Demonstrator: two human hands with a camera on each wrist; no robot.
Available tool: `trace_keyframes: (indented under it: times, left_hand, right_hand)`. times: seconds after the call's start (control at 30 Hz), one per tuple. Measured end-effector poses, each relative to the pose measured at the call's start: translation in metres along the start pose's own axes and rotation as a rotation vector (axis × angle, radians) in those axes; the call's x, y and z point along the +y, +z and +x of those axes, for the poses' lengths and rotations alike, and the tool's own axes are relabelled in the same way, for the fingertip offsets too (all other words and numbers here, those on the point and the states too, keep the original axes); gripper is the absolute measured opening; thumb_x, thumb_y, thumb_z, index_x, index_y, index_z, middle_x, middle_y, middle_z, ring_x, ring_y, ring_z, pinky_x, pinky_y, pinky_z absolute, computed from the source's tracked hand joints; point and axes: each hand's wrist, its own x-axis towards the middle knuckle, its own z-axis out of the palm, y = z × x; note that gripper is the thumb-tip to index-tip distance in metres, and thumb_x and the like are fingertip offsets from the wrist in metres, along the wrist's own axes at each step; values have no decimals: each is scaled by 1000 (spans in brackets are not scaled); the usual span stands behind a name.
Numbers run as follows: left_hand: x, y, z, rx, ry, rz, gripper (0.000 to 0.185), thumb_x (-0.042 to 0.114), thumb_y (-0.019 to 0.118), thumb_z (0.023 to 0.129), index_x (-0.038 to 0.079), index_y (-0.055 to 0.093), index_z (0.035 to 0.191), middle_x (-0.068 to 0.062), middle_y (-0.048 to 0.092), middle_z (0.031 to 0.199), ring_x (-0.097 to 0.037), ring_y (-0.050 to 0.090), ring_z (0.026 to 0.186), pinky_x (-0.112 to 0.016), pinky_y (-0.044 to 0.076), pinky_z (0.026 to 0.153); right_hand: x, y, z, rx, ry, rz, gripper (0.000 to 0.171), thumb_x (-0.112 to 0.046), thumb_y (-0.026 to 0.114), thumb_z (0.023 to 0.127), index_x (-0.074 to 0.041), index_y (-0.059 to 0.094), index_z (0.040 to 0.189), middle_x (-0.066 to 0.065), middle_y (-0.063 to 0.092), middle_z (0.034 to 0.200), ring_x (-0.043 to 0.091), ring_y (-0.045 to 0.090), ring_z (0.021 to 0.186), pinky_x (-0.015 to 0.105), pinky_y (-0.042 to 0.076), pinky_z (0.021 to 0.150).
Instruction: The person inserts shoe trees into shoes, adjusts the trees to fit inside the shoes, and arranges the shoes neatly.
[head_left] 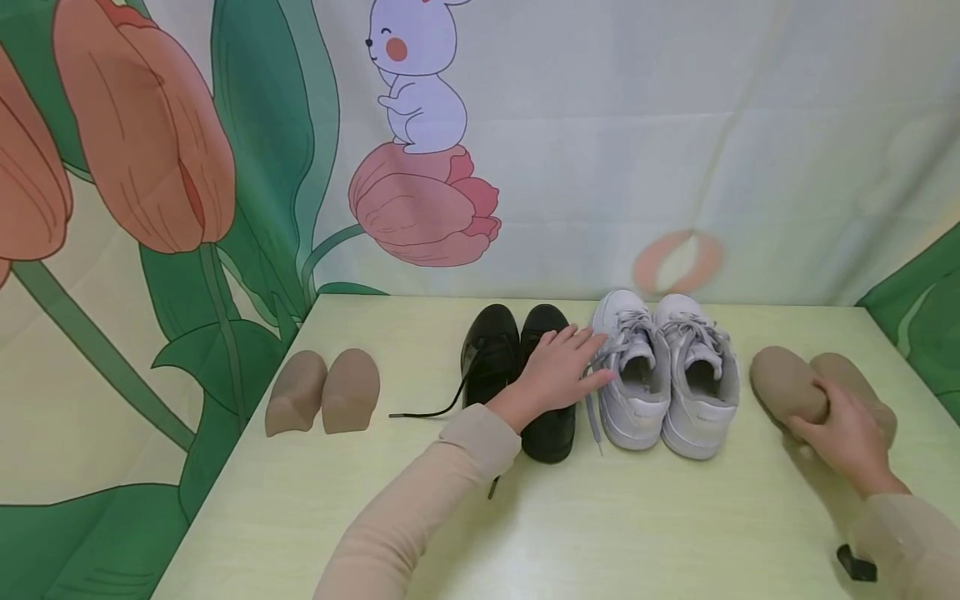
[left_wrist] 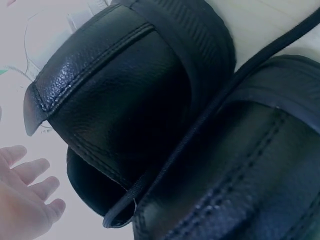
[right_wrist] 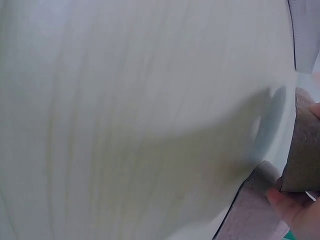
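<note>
Your left hand (head_left: pixel 557 372) lies flat on the black shoes (head_left: pixel 517 367) in the middle of the desk (head_left: pixel 600 533). Its fingers (head_left: pixel 581 346) are straight and spread, and the tips reach the grey lace of the white sneakers (head_left: pixel 667 375) just to the right. The black shoes are smooth, shiny leather with rows of stitching and round toes. A thin black lace (head_left: pixel 431 410) trails off to the left on the desk. From your left wrist view, the leather looks bumpy near the heel tab (left_wrist: pixel 37 107), and the shoe opening is dark inside.

Your right hand (head_left: pixel 843 433) curls its fingers around one tan shoe form (head_left: pixel 787 387) at the right side of the desk. It is soft-looking, rounded and dull, like felt. A second tan form (head_left: pixel 862 392) sits just behind it, touching it.

The white sneakers stand side by side, toes pointing far, with padded collars and hollow insides.

Another pair of tan forms (head_left: pixel 324 392) rests at the left, well apart from the shoes.

The desk is pale yellow-green with a faint wood grain.
</note>
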Motion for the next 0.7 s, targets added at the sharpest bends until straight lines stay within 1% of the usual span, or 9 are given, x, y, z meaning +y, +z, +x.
trace_keyframes:
  times: [0.17, 0.3, 0.47, 0.7]
  left_hand:
    - [3, 1, 4, -1, 3, 9, 59, 54, 30, 90, 22, 26, 140, -1, 30, 144, -20, 23, 134, -41, 22, 106]
    - [5, 1, 7, -9, 4, 5, 60, 54, 31, 89, 23, 26, 140, -1, 29, 144, -20, 23, 134, -41, 21, 107]
    - [8, 2, 11, -12, 15, 9, 59, 54, 31, 89, 22, 27, 139, -1, 30, 143, -20, 24, 133, -41, 22, 106]
    - [15, 5, 15, -26, 14, 3, 58, 53, 32, 90, 23, 27, 139, -1, 30, 143, -20, 25, 133, -40, 24, 105]
  right_hand:
    - [-2, -2, 2, 35, -18, 3, 69, -25, 64, 78, 6, 31, 130, 35, 36, 124, 52, 35, 108, 62, 26, 83]
    - [-4, -5, 4, 48, -32, 15, 67, -25, 64, 79, 7, 33, 129, 35, 37, 123, 52, 35, 108, 62, 26, 82]
    - [-8, -7, 5, 31, -39, 34, 67, -26, 64, 80, 8, 33, 129, 36, 36, 124, 52, 33, 110, 63, 26, 84]
    - [-16, -8, 5, 6, 0, 28, 74, -33, 64, 80, 5, 30, 133, 35, 34, 127, 51, 32, 113, 63, 25, 85]
